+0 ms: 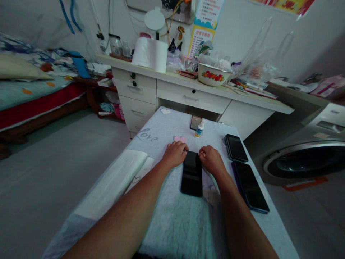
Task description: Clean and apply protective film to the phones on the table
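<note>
A black smartphone (192, 176) lies screen up on the cloth-covered table, its far end between my hands. My left hand (175, 153) is closed, thumb and fingers pinched at the phone's far left corner. At the far right corner, my right hand (211, 158) is curled with its fingertips pressed together against the edge. Whether either pinch also holds something thin cannot be made out. Just beyond the hands stands a small spray bottle (199, 128) with a white top and yellowish lower part. Behind it lies a small rectangular phone-like object (195, 122), partly hidden by the bottle.
Along the table's right edge lie a stack of dark phones or tablets (237, 148) and a larger dark tablet (251, 186). Folded white sheets (118, 180) lie on the left. A white desk (185, 94) bears a flowered bowl (212, 75); a washing machine (304, 144) stands right.
</note>
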`<state>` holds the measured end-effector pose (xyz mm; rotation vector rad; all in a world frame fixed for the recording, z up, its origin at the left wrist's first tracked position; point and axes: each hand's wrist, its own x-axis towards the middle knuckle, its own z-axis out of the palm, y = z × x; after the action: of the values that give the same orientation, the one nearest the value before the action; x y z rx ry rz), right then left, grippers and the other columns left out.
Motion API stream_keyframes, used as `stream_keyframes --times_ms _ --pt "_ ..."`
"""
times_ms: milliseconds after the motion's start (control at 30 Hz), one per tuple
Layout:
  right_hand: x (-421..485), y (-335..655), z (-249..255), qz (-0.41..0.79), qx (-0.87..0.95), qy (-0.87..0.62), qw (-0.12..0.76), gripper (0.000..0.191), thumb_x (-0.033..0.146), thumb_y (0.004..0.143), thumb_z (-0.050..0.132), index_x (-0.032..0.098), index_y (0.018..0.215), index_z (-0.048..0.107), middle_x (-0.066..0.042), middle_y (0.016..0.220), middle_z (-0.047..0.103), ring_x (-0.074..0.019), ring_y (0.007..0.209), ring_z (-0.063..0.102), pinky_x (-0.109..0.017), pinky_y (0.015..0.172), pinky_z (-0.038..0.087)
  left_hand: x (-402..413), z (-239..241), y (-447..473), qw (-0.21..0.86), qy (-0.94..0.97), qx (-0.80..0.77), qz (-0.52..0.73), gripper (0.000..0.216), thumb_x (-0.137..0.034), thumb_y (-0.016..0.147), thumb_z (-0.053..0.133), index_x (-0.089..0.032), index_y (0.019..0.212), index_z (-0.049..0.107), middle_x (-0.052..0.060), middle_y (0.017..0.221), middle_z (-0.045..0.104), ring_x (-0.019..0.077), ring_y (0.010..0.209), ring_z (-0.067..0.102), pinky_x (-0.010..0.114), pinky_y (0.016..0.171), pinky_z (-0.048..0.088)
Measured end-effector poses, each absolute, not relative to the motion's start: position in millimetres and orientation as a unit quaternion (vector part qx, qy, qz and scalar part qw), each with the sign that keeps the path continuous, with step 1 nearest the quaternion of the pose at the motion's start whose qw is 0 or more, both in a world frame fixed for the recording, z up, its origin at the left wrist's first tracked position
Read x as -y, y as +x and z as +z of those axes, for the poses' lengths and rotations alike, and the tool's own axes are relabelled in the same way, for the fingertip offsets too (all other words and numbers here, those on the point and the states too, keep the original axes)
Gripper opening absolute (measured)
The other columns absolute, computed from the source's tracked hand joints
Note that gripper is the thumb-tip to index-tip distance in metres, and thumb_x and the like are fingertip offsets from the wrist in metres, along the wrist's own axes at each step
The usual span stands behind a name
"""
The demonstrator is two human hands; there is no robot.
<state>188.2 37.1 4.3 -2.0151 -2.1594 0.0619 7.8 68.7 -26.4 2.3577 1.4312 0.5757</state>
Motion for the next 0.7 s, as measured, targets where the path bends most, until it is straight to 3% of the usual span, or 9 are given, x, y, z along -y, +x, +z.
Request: stream_keyframes --times_ms 700 --pt "-51.1 152.6 0.6 0.031 0.785 -0.612 0.091 0.022 0.017 0.092 0.045 0.015 0.095 0.067 -0.007 0.091 0.061 -0.0156 0.087 0.055 -0.024 0.078 0.036 -68.9 -25.8 7.1 0.15 0.824 -0.511 0.195 0.024 -0.026 0.086 0.049 -0.023 0.109 0.055 0.005 0.113 0.062 0.0231 0.108 0.053 0.039 0.089 0.041"
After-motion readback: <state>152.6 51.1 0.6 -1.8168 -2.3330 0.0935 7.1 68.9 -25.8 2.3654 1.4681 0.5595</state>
